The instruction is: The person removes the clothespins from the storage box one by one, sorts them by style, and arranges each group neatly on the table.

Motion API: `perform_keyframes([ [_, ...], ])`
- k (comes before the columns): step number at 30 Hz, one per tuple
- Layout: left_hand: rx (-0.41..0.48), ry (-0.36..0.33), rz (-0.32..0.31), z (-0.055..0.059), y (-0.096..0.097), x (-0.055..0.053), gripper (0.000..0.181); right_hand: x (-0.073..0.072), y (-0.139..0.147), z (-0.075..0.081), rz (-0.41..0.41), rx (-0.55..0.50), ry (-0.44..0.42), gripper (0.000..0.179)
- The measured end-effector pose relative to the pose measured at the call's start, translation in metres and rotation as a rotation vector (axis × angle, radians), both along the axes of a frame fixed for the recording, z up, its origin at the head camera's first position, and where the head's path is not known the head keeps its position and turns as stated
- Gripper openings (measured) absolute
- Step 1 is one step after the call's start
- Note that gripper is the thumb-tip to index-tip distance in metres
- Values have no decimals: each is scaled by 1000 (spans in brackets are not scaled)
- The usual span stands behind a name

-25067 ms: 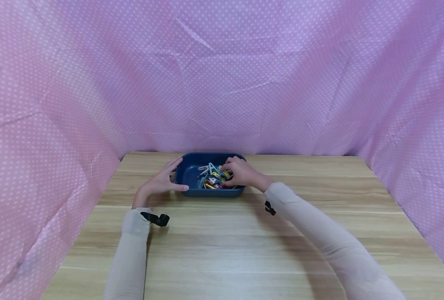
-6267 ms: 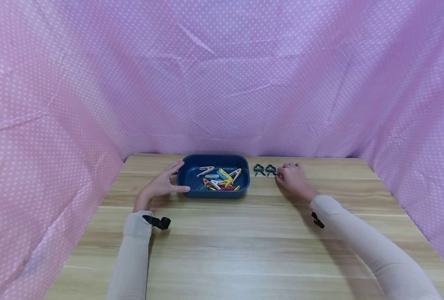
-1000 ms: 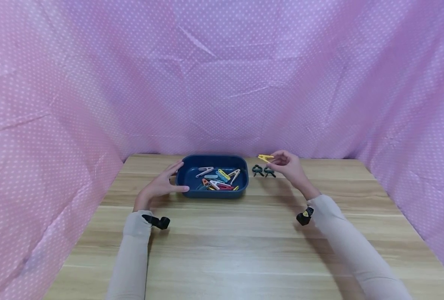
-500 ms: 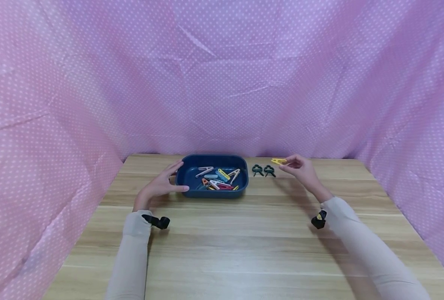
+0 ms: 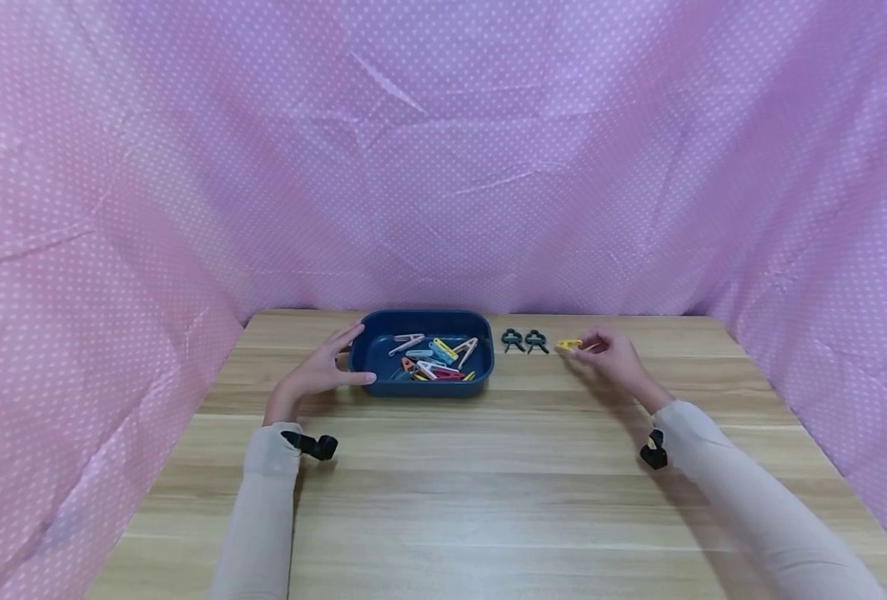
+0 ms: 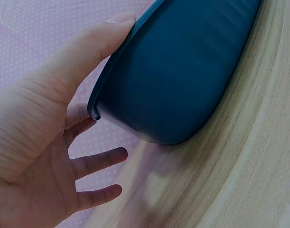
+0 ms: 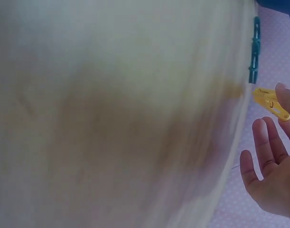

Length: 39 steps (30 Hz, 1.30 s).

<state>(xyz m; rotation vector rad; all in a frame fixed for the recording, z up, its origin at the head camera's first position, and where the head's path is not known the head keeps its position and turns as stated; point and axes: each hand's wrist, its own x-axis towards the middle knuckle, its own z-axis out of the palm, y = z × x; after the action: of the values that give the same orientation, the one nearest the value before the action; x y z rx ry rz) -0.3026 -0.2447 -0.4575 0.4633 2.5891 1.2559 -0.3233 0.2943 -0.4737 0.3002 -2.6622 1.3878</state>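
Beige sleeve fabric [image 5: 252, 517] is covering my left forearm, and beyond its cuff my left hand [image 5: 314, 372] is steadying the left end of the dark blue box [image 5: 428, 388]. Its fingers are spreading out straight and its thumb is resting over the front rim; I am bracing the end rather than clenching it. Inside, a pale pink clip [image 5: 409, 343] is lying toward the left, then an orange clip [image 5: 409, 365], a white clip [image 5: 430, 369] and a red clip [image 5: 451, 375] are crowding among others.

Just right of the box, two dark green clips [image 5: 513, 342] are lying side by side on the wooden table [image 5: 428, 500]. Next along, apart from them, the yellow clip [image 7: 263, 96] is being pinched between thumb and finger of my right hand [image 5: 618, 360], whose other fingers are hanging loose.

What is changing is its height: half a second ago I was carrying it higher, and now it is sitting low, though I cannot tell whether it is touching the wood. I am reading that as the laying-down nearing its end, with the release not yet made.
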Motion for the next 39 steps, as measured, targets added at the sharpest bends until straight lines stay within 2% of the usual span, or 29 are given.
perform_keyframes([
  [5,-2,-5,10,-1,0,0,108,1,1,-5,12,21,10,27],
  [16,-13,-1,5,1,1,0,108,6,-1,-2,-19,39,-19,27],
  [27,-4,-21,15,0,0,-1,108,12,-3,0,32,78,-47,25],
  [33,-5,-19,17,1,1,-1,108,16,-4,1,56,117,-84,24],
  [39,-18,-9,16,1,1,1,108,21,-13,-1,104,133,-85,25],
])
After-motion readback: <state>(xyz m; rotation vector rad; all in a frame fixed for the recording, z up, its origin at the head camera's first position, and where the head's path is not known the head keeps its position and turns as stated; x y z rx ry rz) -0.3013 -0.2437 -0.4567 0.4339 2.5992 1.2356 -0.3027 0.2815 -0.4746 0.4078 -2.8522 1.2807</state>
